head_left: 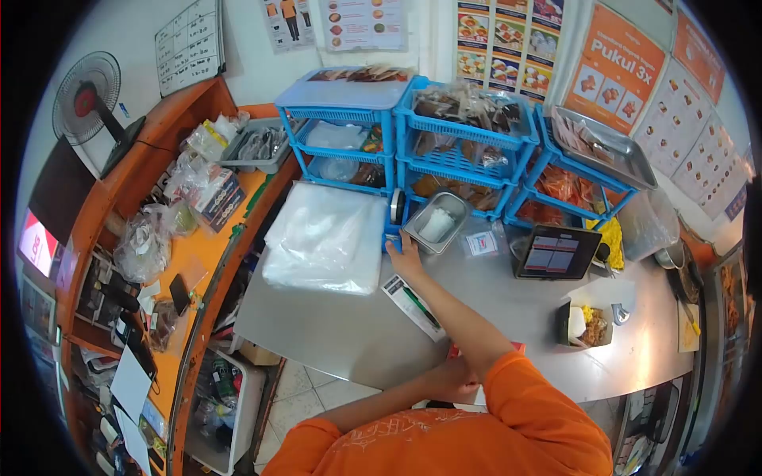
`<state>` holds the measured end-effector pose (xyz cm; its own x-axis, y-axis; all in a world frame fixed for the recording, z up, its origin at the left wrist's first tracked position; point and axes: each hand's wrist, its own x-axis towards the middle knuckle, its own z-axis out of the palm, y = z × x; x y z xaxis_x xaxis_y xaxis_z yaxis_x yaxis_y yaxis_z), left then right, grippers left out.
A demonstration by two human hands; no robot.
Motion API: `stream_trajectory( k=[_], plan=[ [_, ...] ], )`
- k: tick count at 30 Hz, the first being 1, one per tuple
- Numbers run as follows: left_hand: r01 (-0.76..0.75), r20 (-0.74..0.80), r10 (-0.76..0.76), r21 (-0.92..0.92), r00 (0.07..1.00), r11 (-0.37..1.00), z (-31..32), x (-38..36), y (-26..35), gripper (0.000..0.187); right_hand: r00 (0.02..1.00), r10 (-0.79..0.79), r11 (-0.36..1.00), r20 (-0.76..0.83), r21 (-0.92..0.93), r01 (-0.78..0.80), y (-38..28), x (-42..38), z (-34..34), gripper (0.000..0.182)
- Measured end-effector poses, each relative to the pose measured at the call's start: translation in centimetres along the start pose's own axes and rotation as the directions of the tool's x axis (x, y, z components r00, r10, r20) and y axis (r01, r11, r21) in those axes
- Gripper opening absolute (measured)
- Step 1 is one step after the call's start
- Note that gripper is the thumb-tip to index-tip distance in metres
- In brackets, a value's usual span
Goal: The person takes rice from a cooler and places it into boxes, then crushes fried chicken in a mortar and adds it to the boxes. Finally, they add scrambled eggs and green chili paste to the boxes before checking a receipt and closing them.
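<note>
My right hand (406,259) reaches across the steel table to the near left corner of a metal container (438,222) with white contents. Its thumb and fingers are apart, at the container's edge beside a small blue holder (392,232). My left hand (454,378) is closed near my body, partly under my right forearm, against a red object (517,347) that the forearm mostly covers. Left of my right forearm lie a printed slip (401,300) and a green pen (416,300). A stack of clear plastic bags (325,238) lies further left.
Blue racks (401,127) with packaged food line the back. A tablet (558,252) stands at the right, behind an open food box (586,325) with rice. A small clear packet (481,243) lies by the container. An orange counter (198,274) runs along the left.
</note>
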<state>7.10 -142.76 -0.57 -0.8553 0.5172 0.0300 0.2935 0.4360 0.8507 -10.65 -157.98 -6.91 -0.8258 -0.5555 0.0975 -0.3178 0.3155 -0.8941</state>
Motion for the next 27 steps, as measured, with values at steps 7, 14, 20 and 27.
stream_trajectory(
  k=[7, 14, 20, 27],
  plan=[
    [-0.104, -0.423, 0.027, -0.16, 0.906, 0.982, -1.3, -2.5, 1.1, 0.019, 0.808, 0.557, 0.814, -0.19, 0.316, -0.487, -2.3, 3.3, 1.8, 0.032],
    [-0.082, -0.304, -0.007, -0.282, 0.953, 0.956, 0.6, -3.0, -1.8, 0.021, 0.845, -0.2, 0.963, -0.496, -0.258, 0.076, -0.7, -0.8, 2.1, 0.021],
    [-0.023, -0.232, -0.017, -0.17, 0.973, 0.985, -0.6, -1.4, 0.1, 0.02, 0.988, 0.071, 0.792, 0.135, -0.609, 0.026, -3.7, -2.0, -4.4, 0.026],
    [-0.239, -0.291, 0.305, 0.241, 0.907, 0.941, 0.7, 3.3, -1.9, 0.017, 0.905, -0.19, 0.981, -0.38, -0.026, 0.194, -3.1, -14.6, -21.9, 0.02]
  ],
)
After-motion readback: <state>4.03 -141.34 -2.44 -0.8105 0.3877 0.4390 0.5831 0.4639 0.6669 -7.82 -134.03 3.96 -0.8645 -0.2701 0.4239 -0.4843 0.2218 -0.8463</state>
